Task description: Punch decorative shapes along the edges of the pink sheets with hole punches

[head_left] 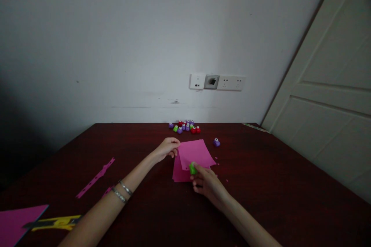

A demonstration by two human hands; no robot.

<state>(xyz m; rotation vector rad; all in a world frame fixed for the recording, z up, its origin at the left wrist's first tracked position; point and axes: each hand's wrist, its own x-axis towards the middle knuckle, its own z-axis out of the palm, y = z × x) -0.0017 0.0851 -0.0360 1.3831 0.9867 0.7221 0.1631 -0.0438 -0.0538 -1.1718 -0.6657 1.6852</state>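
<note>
A square sheet of pink paper (pixel 197 152) is pinched at its upper left corner by my left hand (pixel 167 149). Beneath it lies more pink paper (pixel 180 175), showing at the left and along the bottom. My right hand (pixel 209 186) grips a small green craft hole punch (pixel 192 168) at the lower edge of the top sheet. A small dark hole shows in that sheet just left of the punch. Whether the punch's jaws are around the edge is hidden. Off to the right of the paper stands a purple punch (pixel 216 142), with tiny pink scraps near it.
Several red, green and purple punches (pixel 185 127) cluster at the table's back edge. Punched pink strips (pixel 95 178) lie left of my left forearm. A yellow utility knife (pixel 56 222) rests partly on pink paper (pixel 17 222) at front left. Wall sockets (pixel 231 83) are behind.
</note>
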